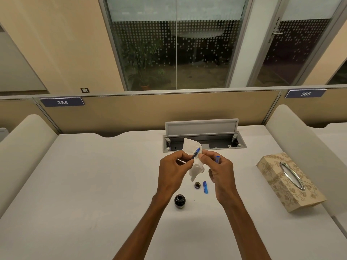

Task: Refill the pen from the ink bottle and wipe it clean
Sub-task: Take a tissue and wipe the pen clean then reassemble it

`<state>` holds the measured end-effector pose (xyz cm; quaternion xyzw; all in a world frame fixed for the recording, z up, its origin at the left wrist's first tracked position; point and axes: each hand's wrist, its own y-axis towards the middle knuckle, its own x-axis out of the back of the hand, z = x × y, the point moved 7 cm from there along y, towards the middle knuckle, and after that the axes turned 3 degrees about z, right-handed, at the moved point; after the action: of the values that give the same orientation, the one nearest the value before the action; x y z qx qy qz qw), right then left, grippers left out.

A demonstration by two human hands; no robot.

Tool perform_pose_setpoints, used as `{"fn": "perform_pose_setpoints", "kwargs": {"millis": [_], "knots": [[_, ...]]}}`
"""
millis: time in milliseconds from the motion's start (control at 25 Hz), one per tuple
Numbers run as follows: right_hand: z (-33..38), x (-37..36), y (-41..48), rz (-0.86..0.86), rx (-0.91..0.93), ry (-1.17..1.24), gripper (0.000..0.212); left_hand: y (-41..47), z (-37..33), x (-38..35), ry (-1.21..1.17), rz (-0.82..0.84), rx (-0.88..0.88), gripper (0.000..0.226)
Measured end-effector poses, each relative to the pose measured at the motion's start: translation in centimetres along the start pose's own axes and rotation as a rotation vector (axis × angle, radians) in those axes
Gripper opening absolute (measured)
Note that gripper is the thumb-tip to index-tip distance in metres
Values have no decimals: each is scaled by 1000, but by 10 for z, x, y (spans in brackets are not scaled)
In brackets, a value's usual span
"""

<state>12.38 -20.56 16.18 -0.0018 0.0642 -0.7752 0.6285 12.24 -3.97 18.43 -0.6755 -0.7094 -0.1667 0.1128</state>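
Both hands meet above the desk (93, 175) — the left hand (173, 168) pinches the blue pen (196, 153) against a white tissue (195, 166); right hand (219, 169) fingers clamp tissue and a blue barrel (217, 158). Nearer — the open ink bottle (179, 201), its cap (197, 185), the pen cap (205, 187).

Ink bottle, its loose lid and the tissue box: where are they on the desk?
ink bottle (179, 201), head view, on its dark round body
lid (197, 185), head view, on its top
tissue box (277, 186), head view, on its patterned top
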Motion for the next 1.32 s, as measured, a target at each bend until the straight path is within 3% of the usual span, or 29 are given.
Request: {"fn": "perform_pose_setpoints", "kwargs": {"millis": [240, 480, 880, 1120, 1320], "knots": [[7, 0, -5, 47, 104, -148, 15, 1, 0, 3, 57, -5, -16, 23], [-7, 13, -1, -41, -46, 53, 10, -6, 1, -2, -123, 14, 36, 25], [2, 12, -6, 10, -51, 143, 11, -7, -2, -4, -27, 85, 37, 29], [6, 13, -10, -49, 2, 101, 20, -21, 7, -2, -162, 40, 78, 31], [-6, 6, -12, -19, -96, 299, 19, -30, 12, -7, -346, 23, 160, 41]]}}
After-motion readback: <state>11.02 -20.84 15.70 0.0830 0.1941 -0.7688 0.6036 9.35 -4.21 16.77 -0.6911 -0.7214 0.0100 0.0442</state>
